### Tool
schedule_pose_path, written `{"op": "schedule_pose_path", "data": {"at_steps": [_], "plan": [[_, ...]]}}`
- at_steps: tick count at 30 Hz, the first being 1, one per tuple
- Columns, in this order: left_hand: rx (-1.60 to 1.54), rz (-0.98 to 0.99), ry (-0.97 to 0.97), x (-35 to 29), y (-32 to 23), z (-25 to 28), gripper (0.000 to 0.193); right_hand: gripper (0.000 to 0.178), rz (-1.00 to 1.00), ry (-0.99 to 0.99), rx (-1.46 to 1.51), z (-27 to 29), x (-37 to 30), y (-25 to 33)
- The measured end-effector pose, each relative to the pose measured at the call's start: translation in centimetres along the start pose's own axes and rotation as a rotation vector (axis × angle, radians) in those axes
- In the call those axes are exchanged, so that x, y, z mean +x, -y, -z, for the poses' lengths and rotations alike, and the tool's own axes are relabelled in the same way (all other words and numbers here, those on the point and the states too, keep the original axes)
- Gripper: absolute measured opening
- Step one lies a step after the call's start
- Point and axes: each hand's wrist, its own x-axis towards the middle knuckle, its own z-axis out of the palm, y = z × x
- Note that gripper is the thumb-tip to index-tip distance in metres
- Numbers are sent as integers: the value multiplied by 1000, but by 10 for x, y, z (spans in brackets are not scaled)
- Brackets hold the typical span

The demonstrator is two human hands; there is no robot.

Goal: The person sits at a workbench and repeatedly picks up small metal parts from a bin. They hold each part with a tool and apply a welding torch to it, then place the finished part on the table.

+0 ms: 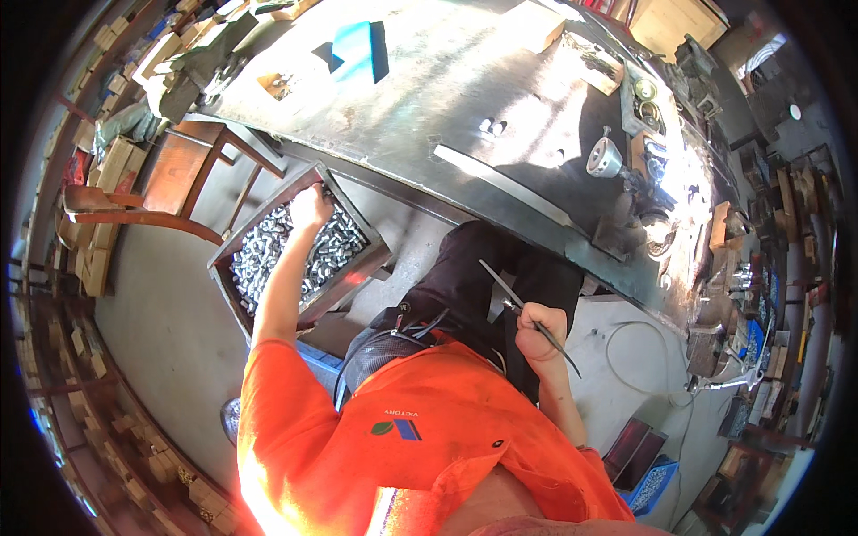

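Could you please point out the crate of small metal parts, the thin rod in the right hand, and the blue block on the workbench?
crate of metal parts (234, 247), head view, on its dark left rim.
thin rod (497, 281), head view, on the shaft above the fist.
blue block (352, 49), head view, on its top face.

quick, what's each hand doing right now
Left hand: reaching into the box of small shiny metal parts; grip cannot be told.
Right hand: closed around a thin dark rod-like tool.

Sunlit grey metal bench (429, 98) toward twelve o'clock, wooden chair (170, 179) at ten, bare concrete floor (152, 322), stacked wooden blocks (85, 259) at nine
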Motion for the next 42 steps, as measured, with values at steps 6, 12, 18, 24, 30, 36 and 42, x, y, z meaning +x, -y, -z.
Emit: {"op": "schedule_pose_path", "data": {"at_steps": [6,12,18,24,30,36,42], "plan": [[-1589,140,200,-27,3,72,21,18,4,35,24,-2,1,0],[-1914,-202,256,-49,-68,120,27,18,63,68,8,-8,6,4],[-1934,-211,649,-89,-159,122,29,18,85,40,-24,-2,6,9],[-1936,-264,1018,-113,-195,99,25,18,106,8,-45,1,5,2],[-1873,-265,1007,-130,-206,99,23,18,71,14,-3,4,10,1],[-1785,-287,1113,-131,-203,91,25,19,63,20,-13,7,15,1],[-1615,-296,1092,-139,-211,96,23,19,87,23,-26,7,18,3]]}}
